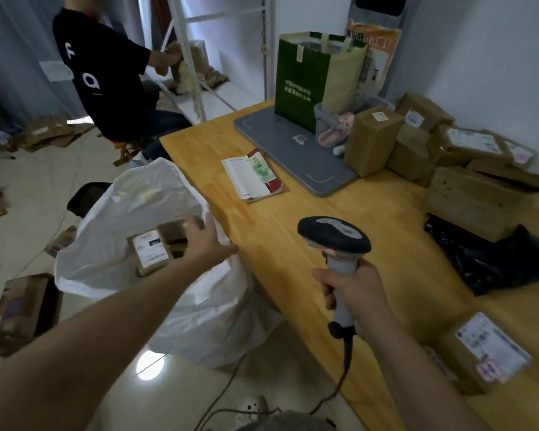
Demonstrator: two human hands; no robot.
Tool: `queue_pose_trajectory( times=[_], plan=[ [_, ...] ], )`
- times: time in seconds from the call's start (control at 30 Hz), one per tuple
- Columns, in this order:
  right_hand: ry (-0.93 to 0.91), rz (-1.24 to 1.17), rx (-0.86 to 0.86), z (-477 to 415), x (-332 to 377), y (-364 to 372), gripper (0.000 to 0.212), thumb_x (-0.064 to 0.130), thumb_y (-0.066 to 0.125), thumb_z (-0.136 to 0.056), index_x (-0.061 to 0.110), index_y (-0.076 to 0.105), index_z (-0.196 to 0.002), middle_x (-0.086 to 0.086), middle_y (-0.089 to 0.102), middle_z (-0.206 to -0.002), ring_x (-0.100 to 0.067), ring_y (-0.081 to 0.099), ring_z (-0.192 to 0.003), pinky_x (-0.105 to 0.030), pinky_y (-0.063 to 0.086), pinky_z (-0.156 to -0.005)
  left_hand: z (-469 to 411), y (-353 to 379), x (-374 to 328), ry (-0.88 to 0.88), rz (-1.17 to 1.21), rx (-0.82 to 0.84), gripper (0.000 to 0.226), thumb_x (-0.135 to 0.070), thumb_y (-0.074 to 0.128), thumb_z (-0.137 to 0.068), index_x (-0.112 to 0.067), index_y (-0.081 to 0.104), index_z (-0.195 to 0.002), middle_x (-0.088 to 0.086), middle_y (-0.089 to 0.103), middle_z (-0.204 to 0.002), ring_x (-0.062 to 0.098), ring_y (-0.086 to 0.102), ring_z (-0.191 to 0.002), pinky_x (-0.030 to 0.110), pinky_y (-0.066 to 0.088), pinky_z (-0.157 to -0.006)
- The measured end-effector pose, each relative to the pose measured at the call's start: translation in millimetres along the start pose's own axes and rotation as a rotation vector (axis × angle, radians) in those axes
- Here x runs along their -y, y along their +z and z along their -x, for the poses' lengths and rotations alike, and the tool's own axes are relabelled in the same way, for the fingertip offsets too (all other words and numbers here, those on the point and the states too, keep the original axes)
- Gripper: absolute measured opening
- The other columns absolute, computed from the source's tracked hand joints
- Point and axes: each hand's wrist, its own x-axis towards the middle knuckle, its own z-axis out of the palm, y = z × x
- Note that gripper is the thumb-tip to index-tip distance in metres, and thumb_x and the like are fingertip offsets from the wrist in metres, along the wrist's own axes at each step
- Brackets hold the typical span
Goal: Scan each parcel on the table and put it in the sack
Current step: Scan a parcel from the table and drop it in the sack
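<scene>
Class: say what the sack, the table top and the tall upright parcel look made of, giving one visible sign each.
Sack: thin white plastic, possibly woven; it crumples and light shows through.
Table top: varnished wood; jointed strips, soft sheen.
Tall upright parcel: brown cardboard, seemingly tape-wrapped; slightly glossy faces.

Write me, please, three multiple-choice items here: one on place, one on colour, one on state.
1. The parcel nearest the left grip lies: A on the grey mat; B in the white sack; C on the floor.
2. The tall bag on the table is: A red; B blue; C green.
3. The scanner is: A lying on the table; B held in the right grip; C inside a box.
Key: 1 B, it shows through the sack's open mouth; 2 C, its front panel is dark green; 3 B, that grip wraps its handle.
</scene>
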Motion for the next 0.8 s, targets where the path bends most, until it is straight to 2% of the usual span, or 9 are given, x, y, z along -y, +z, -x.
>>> queue_pose_trajectory(
  times=[0.1, 0.23, 0.33, 0.43, 0.53, 0.6, 0.7, 0.8],
  plan=[
    [0.037, -0.075, -0.145, 8.6, -13.2, -28.9, 0.014, 0.001, 0.070, -0.081, 0.002, 0.058, -0.073, -0.011, 0.053, -0.052, -0.020, 0.047, -0.041, -0.029, 0.043, -0.045, 21.9, 56.5, -66.4, 0.245, -0.060, 0.169, 0.100, -0.040, 0.071, -0.084, -0.018, 0.005, -0.155, 0.011, -0.006, -0.161, 0.030, 0.002, -0.148, 0.041, 0.020, -0.117],
    [0.122, -0.197, -0.386, 24.6, -36.4, -75.2, 0.015, 0.001, 0.069, -0.080, 0.000, 0.058, -0.069, -0.016, 0.054, -0.057, -0.024, 0.048, -0.046, -0.032, 0.043, -0.049, 64.6, 115.4, -143.4, 0.550, -0.094, 0.413, 0.096, -0.039, 0.069, -0.086, -0.017, 0.006, -0.155, 0.009, 0.010, -0.159, 0.026, 0.018, -0.145, 0.034, 0.029, -0.113],
    [0.131, -0.307, -0.548, 46.3, -52.4, -108.3, 0.020, 0.002, 0.069, -0.079, -0.001, 0.059, -0.062, -0.016, 0.057, -0.055, -0.023, 0.051, -0.045, -0.030, 0.042, -0.049, 101.0, 148.9, -185.0, 0.707, -0.116, 0.572, 0.099, -0.038, 0.070, -0.085, -0.016, 0.004, -0.155, 0.010, 0.016, -0.158, 0.025, 0.021, -0.144, 0.035, 0.030, -0.113],
    [0.111, -0.410, -0.672, 69.9, -63.6, -134.7, 0.013, 0.001, 0.068, -0.080, -0.002, 0.064, -0.069, -0.014, 0.061, -0.055, -0.023, 0.054, -0.047, -0.030, 0.046, -0.048, 138.2, 179.5, -214.6, 0.826, -0.170, 0.697, 0.108, -0.040, 0.075, -0.079, -0.014, 0.002, -0.155, 0.011, 0.014, -0.158, 0.027, 0.015, -0.146, 0.041, 0.027, -0.115],
    [0.136, -0.490, -0.766, 86.1, -74.3, -156.3, 0.005, 0.002, 0.068, -0.082, -0.001, 0.066, -0.079, -0.012, 0.063, -0.058, -0.020, 0.055, -0.046, -0.029, 0.046, -0.047, 172.7, 205.9, -236.9, 0.831, -0.240, 0.729, 0.112, -0.042, 0.072, -0.080, -0.011, -0.006, -0.153, 0.014, 0.010, -0.158, 0.030, 0.011, -0.146, 0.045, 0.024, -0.116],
    [0.156, -0.522, -0.812, 93.3, -80.4, -168.6, 0.006, 0.001, 0.068, -0.082, -0.001, 0.066, -0.077, -0.014, 0.063, -0.060, -0.021, 0.054, -0.048, -0.031, 0.046, -0.049, 192.7, 218.4, -247.2, 0.780, -0.307, 0.672, 0.111, -0.049, 0.065, -0.082, -0.007, -0.010, -0.152, 0.015, 0.008, -0.157, 0.031, 0.010, -0.146, 0.044, 0.025, -0.115],
    [0.160, -0.563, -0.842, 99.4, -86.8, -180.6, 0.008, -0.002, 0.067, -0.081, 0.002, 0.065, -0.075, -0.014, 0.061, -0.060, -0.023, 0.052, -0.048, -0.033, 0.043, -0.052, 208.6, 231.4, -252.8, 0.724, -0.422, 0.576, 0.121, -0.060, 0.065, -0.079, -0.002, -0.014, -0.150, 0.016, 0.015, -0.153, 0.030, 0.018, -0.142, 0.044, 0.033, -0.109],
    [0.156, -0.563, -0.829, 99.6, -91.0, -185.7, 0.007, -0.003, 0.067, -0.080, 0.003, 0.065, -0.076, -0.013, 0.062, -0.059, -0.022, 0.053, -0.047, -0.032, 0.043, -0.052, 203.0, 233.7, -249.9, 0.703, -0.397, 0.572, 0.123, -0.054, 0.070, -0.077, 0.002, -0.012, -0.149, 0.017, 0.021, -0.148, 0.030, 0.023, -0.137, 0.041, 0.034, -0.108]
  ],
)
